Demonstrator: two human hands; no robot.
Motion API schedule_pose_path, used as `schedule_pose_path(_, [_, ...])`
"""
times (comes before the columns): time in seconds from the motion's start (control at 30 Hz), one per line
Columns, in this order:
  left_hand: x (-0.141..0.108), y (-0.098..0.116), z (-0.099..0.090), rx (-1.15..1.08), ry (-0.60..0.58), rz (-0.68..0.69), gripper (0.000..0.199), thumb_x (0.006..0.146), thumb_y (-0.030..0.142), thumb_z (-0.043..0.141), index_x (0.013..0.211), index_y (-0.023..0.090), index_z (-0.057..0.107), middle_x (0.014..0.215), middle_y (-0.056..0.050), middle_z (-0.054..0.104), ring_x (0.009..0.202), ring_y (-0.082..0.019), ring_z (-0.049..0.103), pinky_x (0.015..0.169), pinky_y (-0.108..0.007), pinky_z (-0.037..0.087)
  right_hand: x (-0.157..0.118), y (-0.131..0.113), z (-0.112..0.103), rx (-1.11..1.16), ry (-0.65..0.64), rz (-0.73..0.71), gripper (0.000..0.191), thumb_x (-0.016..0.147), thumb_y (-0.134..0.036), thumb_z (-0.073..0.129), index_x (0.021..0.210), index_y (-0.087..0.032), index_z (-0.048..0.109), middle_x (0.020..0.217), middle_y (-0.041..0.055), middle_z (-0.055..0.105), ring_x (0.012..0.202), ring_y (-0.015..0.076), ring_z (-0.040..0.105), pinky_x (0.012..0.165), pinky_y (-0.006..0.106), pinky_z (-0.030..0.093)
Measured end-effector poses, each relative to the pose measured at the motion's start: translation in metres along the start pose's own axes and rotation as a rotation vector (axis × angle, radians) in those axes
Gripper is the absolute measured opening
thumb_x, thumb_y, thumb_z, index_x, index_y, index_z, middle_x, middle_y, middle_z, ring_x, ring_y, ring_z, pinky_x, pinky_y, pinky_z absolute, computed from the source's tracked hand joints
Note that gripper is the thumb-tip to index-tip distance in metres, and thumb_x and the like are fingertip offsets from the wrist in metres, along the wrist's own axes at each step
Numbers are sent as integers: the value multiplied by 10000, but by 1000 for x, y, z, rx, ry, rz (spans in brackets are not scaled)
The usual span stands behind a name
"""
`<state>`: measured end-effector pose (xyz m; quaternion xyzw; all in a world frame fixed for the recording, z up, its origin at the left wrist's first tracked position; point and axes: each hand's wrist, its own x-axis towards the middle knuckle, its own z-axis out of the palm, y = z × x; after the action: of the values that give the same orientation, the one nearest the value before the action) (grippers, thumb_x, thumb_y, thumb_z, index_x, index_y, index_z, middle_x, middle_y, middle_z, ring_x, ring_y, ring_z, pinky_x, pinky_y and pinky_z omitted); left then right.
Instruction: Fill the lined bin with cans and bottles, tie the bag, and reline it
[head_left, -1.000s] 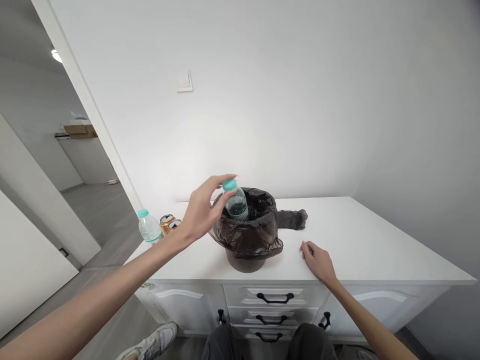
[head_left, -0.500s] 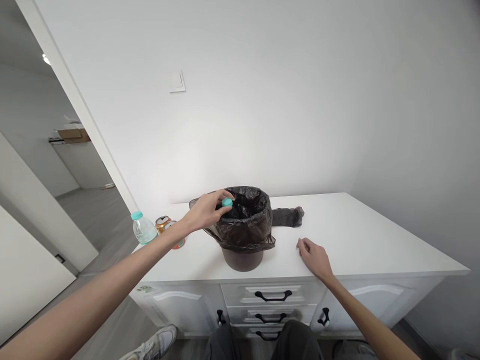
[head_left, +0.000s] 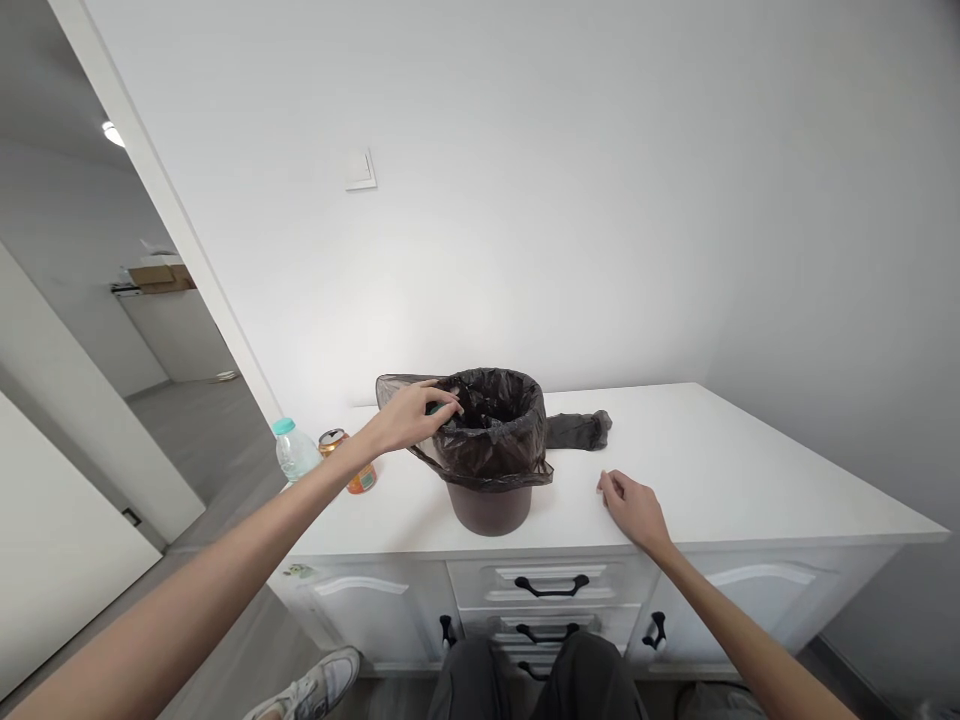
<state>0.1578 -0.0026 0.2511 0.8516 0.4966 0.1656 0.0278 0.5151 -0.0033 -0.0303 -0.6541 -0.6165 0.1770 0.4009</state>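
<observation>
A brown bin lined with a black plastic bag stands near the front of the white cabinet top. At the left side of its opening is my left hand, its fingers closed around a bottle whose teal cap partly shows between them; the bottle's body is hidden in the bag. My right hand rests on the cabinet top to the right of the bin, fingers curled with nothing visible in them.
On the left stand a clear bottle with a teal cap, a gold can and an orange can. A folded black bag lies right of the bin. Behind is a white wall.
My left hand has tilted over the bin's left rim, and the bottle cap in it now shows less. My right hand stays in its place on the cabinet top. The view has shifted slightly.
</observation>
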Motion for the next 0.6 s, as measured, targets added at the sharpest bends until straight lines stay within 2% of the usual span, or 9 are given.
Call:
schedule_pose_path(0.07, [-13, -9, 4, -48, 119, 45, 422, 1019, 513, 455, 1191, 291, 770, 1385, 1, 721, 1454, -271, 515, 1205, -411, 425, 0, -1, 0, -1, -4, 1, 438, 999, -536, 377, 783, -253, 632, 694, 26, 700, 686, 217, 634, 690, 309, 403])
schedule_pose_path(0.13, [-27, -24, 7, -38, 301, 26, 454, 1041, 507, 419, 1317, 277, 697, 1457, -32, 667, 1434, -268, 521, 1219, -447, 408, -1, -2, 0, -3, -2, 8, 440, 993, -540, 377, 777, -254, 632, 703, 29, 703, 690, 217, 633, 690, 310, 402])
schedule_pose_path(0.23, [-51, -61, 7, 84, 578, -129, 444, 1040, 458, 434, 1386, 250, 621, 1534, -79, 579, 1481, -297, 440, 1268, -528, 302, -2, -3, 0, -5, -1, 18, 445, 980, -555, 374, 769, -254, 626, 716, 36, 705, 701, 223, 636, 693, 314, 403])
schedule_pose_path(0.3, [-68, -92, 5, 185, 682, -256, 441, 1018, 425, 481, 1399, 232, 592, 1584, -108, 508, 1528, -330, 354, 1281, -575, 232, -2, -3, -1, -5, -5, 16, 446, 971, -566, 373, 772, -253, 621, 733, 41, 712, 717, 229, 644, 697, 317, 404])
schedule_pose_path(0.37, [-85, -122, 2, 272, 718, -383, 460, 987, 408, 526, 1406, 224, 578, 1618, -133, 452, 1549, -370, 297, 1271, -613, 206, -2, -3, -1, -8, -11, 15, 446, 967, -571, 370, 773, -253, 615, 750, 44, 720, 732, 232, 650, 700, 318, 404])
schedule_pose_path(0.43, [-101, -148, 1, 323, 697, -514, 468, 967, 411, 542, 1388, 213, 591, 1616, -159, 443, 1540, -411, 301, 1248, -644, 230, -2, -3, -1, -17, -14, 19, 448, 965, -571, 363, 769, -254, 612, 757, 44, 724, 738, 233, 651, 700, 318, 404])
schedule_pose_path(0.5, [-115, -166, 3, 318, 623, -610, 444, 967, 413, 524, 1344, 202, 624, 1596, -177, 462, 1481, -433, 395, 1208, -652, 306, -3, -2, 0, -31, -13, 20, 450, 963, -570, 360, 766, -255, 613, 751, 45, 724, 735, 235, 649, 693, 318, 402])
schedule_pose_path(0.6, [-130, -177, 11, 251, 555, -624, 408, 997, 353, 438, 1315, 196, 639, 1568, -181, 479, 1339, -391, 560, 1119, -601, 454, -3, -1, 2, -46, -13, 16, 455, 965, -574, 362, 763, -255, 616, 732, 44, 718, 712, 233, 639, 682, 318, 398])
